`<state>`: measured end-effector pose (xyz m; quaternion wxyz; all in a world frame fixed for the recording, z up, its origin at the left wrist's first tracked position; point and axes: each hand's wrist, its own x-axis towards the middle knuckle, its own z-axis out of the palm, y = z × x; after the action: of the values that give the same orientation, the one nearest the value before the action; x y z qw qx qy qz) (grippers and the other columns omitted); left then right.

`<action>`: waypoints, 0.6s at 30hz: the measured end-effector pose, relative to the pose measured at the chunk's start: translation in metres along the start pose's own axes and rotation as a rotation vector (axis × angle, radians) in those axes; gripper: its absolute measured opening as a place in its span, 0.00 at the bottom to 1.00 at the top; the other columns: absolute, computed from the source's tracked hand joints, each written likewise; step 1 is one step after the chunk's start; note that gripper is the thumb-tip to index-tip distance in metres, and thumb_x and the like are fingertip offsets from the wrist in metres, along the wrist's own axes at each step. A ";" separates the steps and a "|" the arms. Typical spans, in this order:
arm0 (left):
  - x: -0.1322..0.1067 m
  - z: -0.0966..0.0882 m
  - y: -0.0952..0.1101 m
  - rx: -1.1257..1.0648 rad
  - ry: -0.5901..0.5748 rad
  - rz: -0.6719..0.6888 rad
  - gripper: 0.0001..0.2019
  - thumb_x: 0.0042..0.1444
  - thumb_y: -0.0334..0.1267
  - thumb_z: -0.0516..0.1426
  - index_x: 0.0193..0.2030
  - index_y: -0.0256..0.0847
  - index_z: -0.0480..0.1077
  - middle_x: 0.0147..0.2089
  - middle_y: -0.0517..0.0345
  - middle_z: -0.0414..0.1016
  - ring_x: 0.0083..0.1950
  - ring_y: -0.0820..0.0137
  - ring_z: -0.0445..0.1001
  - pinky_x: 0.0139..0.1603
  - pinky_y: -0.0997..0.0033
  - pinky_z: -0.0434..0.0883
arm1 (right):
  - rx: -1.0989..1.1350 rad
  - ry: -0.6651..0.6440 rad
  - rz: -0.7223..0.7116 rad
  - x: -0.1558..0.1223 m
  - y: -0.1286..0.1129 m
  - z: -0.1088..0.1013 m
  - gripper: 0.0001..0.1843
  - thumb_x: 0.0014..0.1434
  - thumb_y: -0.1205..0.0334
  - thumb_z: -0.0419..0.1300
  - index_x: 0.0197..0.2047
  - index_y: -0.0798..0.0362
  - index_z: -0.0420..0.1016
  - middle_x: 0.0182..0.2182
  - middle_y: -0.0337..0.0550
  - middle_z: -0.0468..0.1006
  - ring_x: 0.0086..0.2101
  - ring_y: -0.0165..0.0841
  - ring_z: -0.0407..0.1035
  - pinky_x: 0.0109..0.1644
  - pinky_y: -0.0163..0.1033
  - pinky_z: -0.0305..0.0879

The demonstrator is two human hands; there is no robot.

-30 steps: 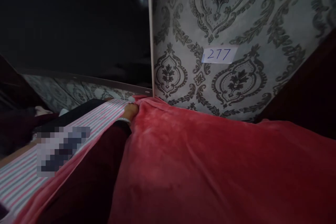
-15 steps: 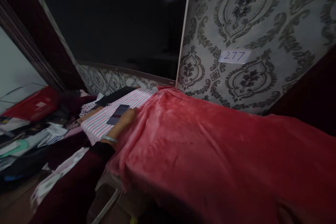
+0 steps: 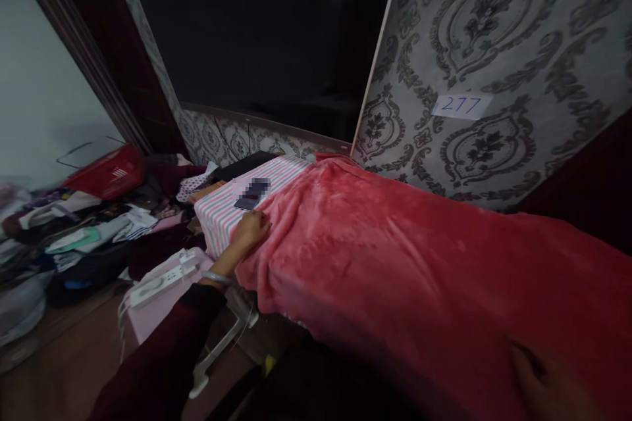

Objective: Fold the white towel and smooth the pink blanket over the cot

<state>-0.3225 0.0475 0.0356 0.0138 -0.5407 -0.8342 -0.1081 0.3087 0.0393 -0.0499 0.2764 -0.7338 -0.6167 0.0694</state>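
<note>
A red plush blanket (image 3: 395, 263) covers a bed that stands against the wall. My left hand (image 3: 251, 231), in a dark red sleeve with a bangle at the wrist, rests on the blanket's left edge with its fingers laid over the fabric, where it meets a pink-and-white striped sheet (image 3: 220, 217). A dark phone (image 3: 251, 195) lies on the striped sheet just beyond that hand. My right hand (image 3: 546, 381) lies on the blanket at the bottom right, in deep shadow, and its fingers cannot be made out.
A white power strip (image 3: 158, 279) lies on a pink stool beside the bed. Clothes and papers (image 3: 89, 237) and a red basket (image 3: 106, 173) pile up at the left. Patterned wallpaper carries a label "277" (image 3: 461, 105). A dark pane (image 3: 266, 33) fills the back.
The view has pulled back and swung left, showing the floor and clutter. My left hand has slid from the blanket's far corner back along its left edge. My right hand has come into view.
</note>
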 end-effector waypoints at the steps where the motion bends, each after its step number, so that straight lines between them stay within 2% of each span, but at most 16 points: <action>1: -0.001 0.000 0.001 -0.015 0.006 -0.005 0.12 0.62 0.39 0.57 0.48 0.36 0.77 0.51 0.42 0.79 0.55 0.58 0.77 0.54 0.66 0.71 | 0.022 -0.006 0.023 0.000 -0.004 -0.002 0.27 0.56 0.38 0.48 0.38 0.46 0.82 0.40 0.56 0.82 0.45 0.56 0.77 0.44 0.58 0.75; 4: -0.004 -0.002 0.004 -0.042 0.043 -0.043 0.11 0.64 0.34 0.52 0.43 0.36 0.76 0.49 0.41 0.79 0.54 0.58 0.77 0.54 0.65 0.70 | 0.036 -0.011 0.043 -0.002 -0.013 -0.008 0.27 0.54 0.36 0.48 0.36 0.45 0.80 0.38 0.55 0.81 0.44 0.57 0.77 0.44 0.58 0.74; 7: -0.004 -0.007 0.001 -0.064 0.085 -0.083 0.15 0.67 0.32 0.45 0.50 0.35 0.72 0.49 0.42 0.80 0.51 0.60 0.78 0.51 0.65 0.71 | 0.042 -0.020 0.043 -0.002 -0.018 -0.010 0.27 0.53 0.36 0.48 0.35 0.46 0.79 0.38 0.55 0.81 0.42 0.57 0.77 0.44 0.59 0.74; 11: 0.003 -0.017 -0.016 -0.074 0.105 -0.141 0.18 0.69 0.31 0.41 0.58 0.36 0.66 0.52 0.43 0.80 0.51 0.62 0.79 0.47 0.67 0.71 | 0.060 -0.019 0.062 -0.002 -0.020 -0.010 0.27 0.52 0.37 0.49 0.36 0.46 0.80 0.39 0.56 0.81 0.43 0.57 0.77 0.46 0.60 0.74; 15: 0.003 -0.020 -0.033 -0.009 0.025 -0.180 0.14 0.69 0.36 0.45 0.55 0.37 0.67 0.49 0.40 0.81 0.51 0.56 0.80 0.44 0.65 0.71 | 0.069 0.000 0.035 -0.003 -0.019 -0.009 0.27 0.54 0.37 0.49 0.37 0.46 0.81 0.42 0.56 0.81 0.43 0.56 0.76 0.46 0.59 0.74; 18: -0.003 -0.018 -0.035 0.026 -0.016 -0.153 0.14 0.69 0.37 0.46 0.53 0.38 0.68 0.47 0.38 0.82 0.52 0.54 0.81 0.45 0.63 0.71 | 0.059 -0.001 0.038 -0.001 -0.016 -0.003 0.29 0.54 0.37 0.48 0.38 0.48 0.82 0.44 0.57 0.81 0.45 0.56 0.76 0.46 0.58 0.74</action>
<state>-0.3547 0.0280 0.0472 0.0061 -0.4759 -0.8745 -0.0935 0.2962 0.0385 -0.0396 0.2961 -0.7368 -0.6006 0.0934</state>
